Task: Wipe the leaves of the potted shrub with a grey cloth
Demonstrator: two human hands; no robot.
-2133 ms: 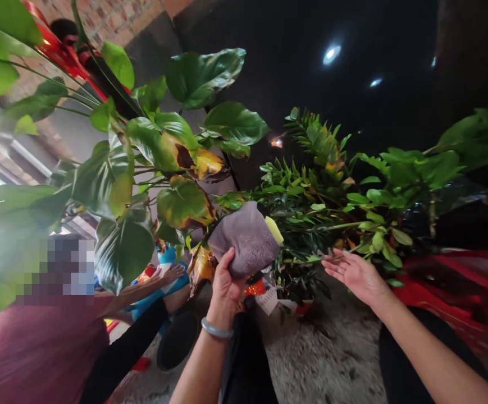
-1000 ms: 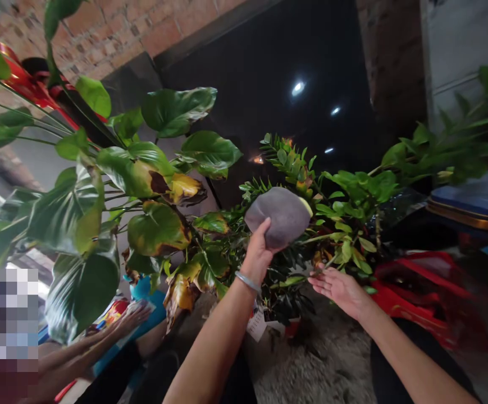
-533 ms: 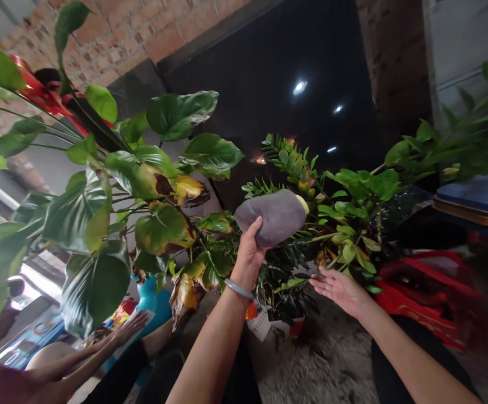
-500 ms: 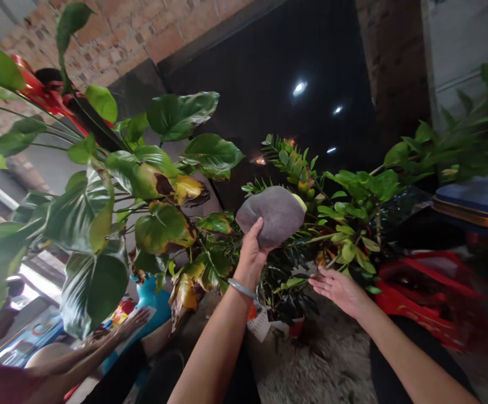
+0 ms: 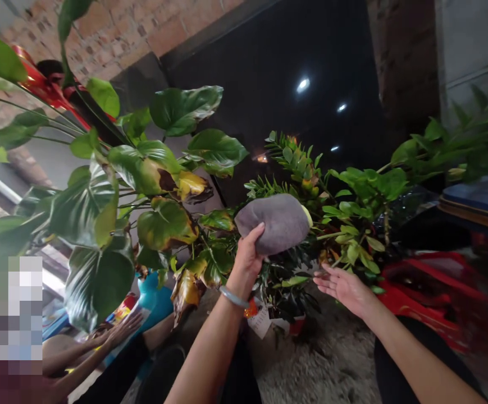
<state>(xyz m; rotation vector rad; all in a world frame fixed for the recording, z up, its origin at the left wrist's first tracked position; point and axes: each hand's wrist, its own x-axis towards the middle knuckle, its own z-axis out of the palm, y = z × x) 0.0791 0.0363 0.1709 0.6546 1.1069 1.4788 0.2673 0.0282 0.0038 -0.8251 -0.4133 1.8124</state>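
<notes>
My left hand [image 5: 247, 255], with a pale bangle at the wrist, grips a soft-looking grey oval item [image 5: 279, 224]. A thin yellow-green edge shows at its right end; its exact kind I cannot make out. The thumb lies on top and the other fingers are hidden beneath. My right hand [image 5: 345, 286] is empty, palm turned partly upward with its fingers stretched out. It hovers by the lower leaves of a potted green plant [image 5: 353, 213]. To the left of the grey item spreads a large-leaved plant [image 5: 165, 224] with several yellowed, browned leaves.
At lower left, another person's hands [image 5: 121, 331] are near a turquoise vase-like object [image 5: 154, 297]. A red bag [image 5: 429, 292] lies at right, below a blue container [image 5: 479, 196]. A dark glossy panel [image 5: 269, 84] stands behind the plants. A white tag [image 5: 259, 321] hangs beside a pot.
The view has shifted slightly. The grey item has tilted a little and sits slightly lower in my left hand's grip. My right hand stays open in nearly the same place.
</notes>
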